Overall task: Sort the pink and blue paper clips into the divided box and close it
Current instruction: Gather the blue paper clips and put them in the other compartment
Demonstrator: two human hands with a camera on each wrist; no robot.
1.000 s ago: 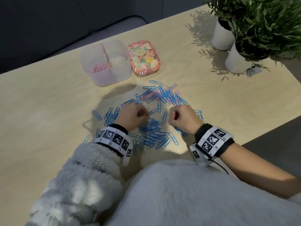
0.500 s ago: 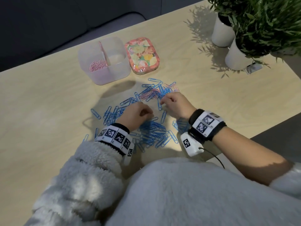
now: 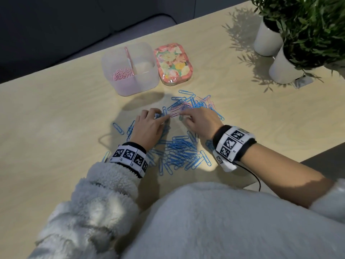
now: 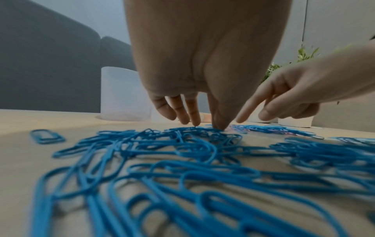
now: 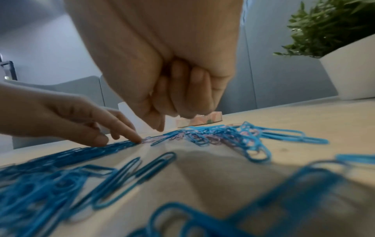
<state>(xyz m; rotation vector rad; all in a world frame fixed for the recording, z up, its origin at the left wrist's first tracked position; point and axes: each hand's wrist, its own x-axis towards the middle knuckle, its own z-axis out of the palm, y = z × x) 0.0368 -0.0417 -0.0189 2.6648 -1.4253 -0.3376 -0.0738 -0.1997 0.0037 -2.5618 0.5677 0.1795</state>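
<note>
Both hands moved away from the person, toward the far part of the clip pile. The right hand [image 3: 202,121], which was a fist near the blue paper clips [image 3: 179,152], came to the mixed pink paper clips [image 3: 174,114]. The left hand [image 3: 147,128] opened its fist, and its fingertips [image 4: 220,126] touched the clips beside the right hand's.

Glossy blue paper clips [image 3: 180,153] lie on a matt pale wood table [image 3: 56,116]; frosted translucent plastic box [image 3: 130,71].
</note>
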